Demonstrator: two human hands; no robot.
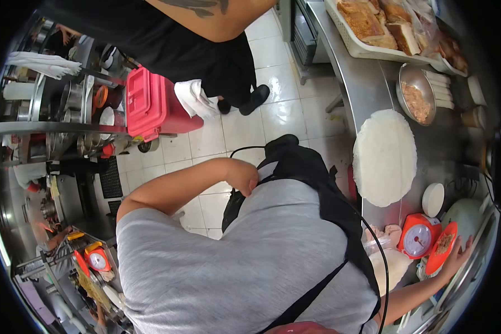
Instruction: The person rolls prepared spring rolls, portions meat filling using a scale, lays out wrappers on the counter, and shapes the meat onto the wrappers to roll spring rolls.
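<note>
My right hand (pixel 461 256) is at the lower right, its fingers around the edge of a tilted red scale pan (pixel 435 259). Minced meat (pixel 444 242) lies in that pan. Beside it stands a red kitchen scale (pixel 418 238) with a round dial. My left hand (pixel 242 177) is curled at my waist against the dark apron; its fingertips are mostly hidden, so what it holds, if anything, does not show. Near the scale are pale pink pieces (pixel 392 234) and a white sheet (pixel 392 270), partly covered by my body. A large white oval sheet (pixel 385 158) lies farther along.
On the steel counter (pixel 367 83) stand a metal bowl (pixel 417 94) of pink filling, white rolls (pixel 441 89) and a white tray (pixel 373 51) with browned slabs. A small white dish (pixel 433 200) is near the scale. Another person (pixel 217 67) stands ahead by a red bin (pixel 156 106).
</note>
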